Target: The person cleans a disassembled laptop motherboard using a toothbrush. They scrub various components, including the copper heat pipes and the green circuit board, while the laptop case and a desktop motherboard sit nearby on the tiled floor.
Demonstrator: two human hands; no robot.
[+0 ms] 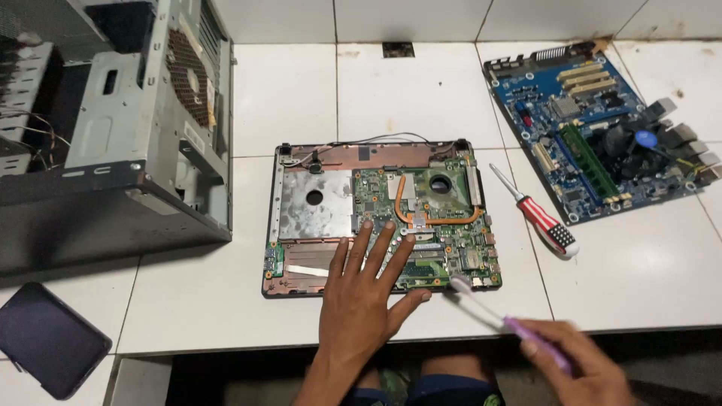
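A floor of large white tiles (421, 98) with dark grout lines serves as the work surface. An opened laptop base (380, 218) lies at its middle, with a green circuit board and copper heat pipe seated inside. The left hand (361, 293) is laid flat on that board, fingers spread and released. A toothbrush (500, 316) is grasped in the right hand (587, 365), bristles near the base's front right corner. A metal computer case (113, 128), a red-handled screwdriver (538, 214), a blue motherboard (602, 128) and a dark phone (49, 338) are placed around.
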